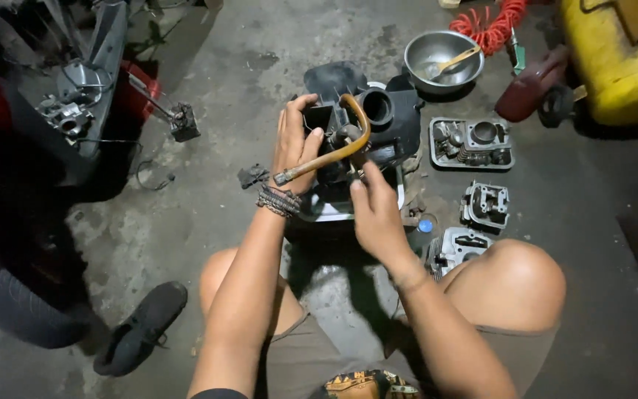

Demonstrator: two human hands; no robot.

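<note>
My left hand [297, 144] grips the left side of a black engine part, an air-box with a round opening [378, 111], held above a white tray [334, 210] on the floor. A curved amber rubber hose [345, 148] arcs from the part down to a metal end by my left thumb. My right hand [374, 214] is closed on the lower front of the same part, fingertips near the hose's base. A beaded bracelet sits on my left wrist. What lies under the part is hidden.
Metal engine pieces lie at right: a finned crankcase section [472, 142], a cylinder head [486, 205], a finned cylinder [453, 247]. A steel bowl with a spoon [443, 59], red coiled hose [492, 26], yellow tank [614, 59], motorcycle frame [75, 96], black shoe [142, 325].
</note>
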